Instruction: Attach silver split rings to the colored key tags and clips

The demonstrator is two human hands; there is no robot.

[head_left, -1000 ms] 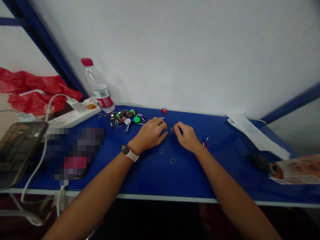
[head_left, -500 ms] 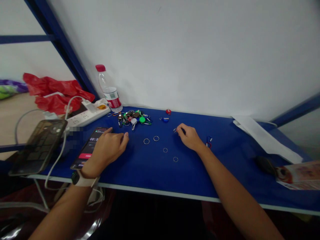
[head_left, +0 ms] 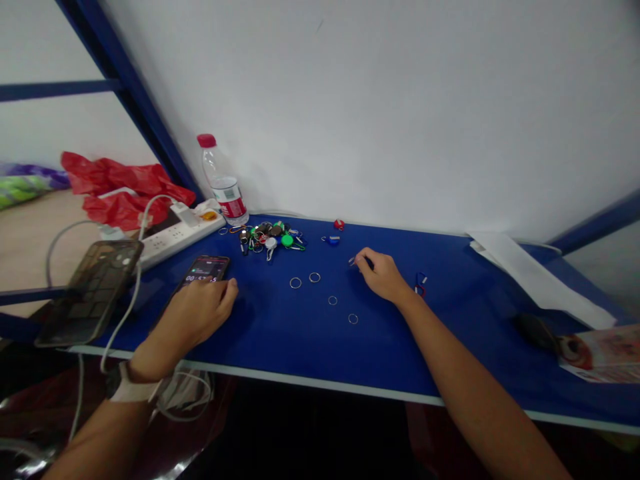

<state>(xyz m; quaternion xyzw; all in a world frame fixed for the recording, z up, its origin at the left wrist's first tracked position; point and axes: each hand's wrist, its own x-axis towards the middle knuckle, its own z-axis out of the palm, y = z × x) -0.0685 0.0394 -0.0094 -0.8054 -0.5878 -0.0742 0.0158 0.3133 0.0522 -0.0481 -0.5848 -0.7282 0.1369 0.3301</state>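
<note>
My left hand [head_left: 193, 313] is over a dark phone [head_left: 207, 268] with a running timer on its lit screen. Its thumb stands out to the right, the other fingers are partly hidden, and nothing shows in its grasp. Between the thumb and fingers of my right hand [head_left: 379, 274] is a small silvery thing [head_left: 351, 261], too small to name. Left of that hand, several loose metal rings, among them a split ring [head_left: 315, 277], lie flat on the blue table [head_left: 280, 333]. Small carabiners [head_left: 420, 284], one blue and one red, lie partly behind my right wrist.
At the back are a pile of coloured carabiner keychains [head_left: 273, 237], a blue piece [head_left: 332, 240] and a red piece [head_left: 339, 225]. A water bottle [head_left: 227, 190], power strip [head_left: 183, 235] and second phone [head_left: 93, 293] stand left. White paper [head_left: 540, 277] and a printed packet [head_left: 600, 353] lie right.
My left hand has drawn back toward me and down over the phone, uncovering the top of its screen. My right hand keeps its pinch in nearly the same place. The view has shifted slightly.
</note>
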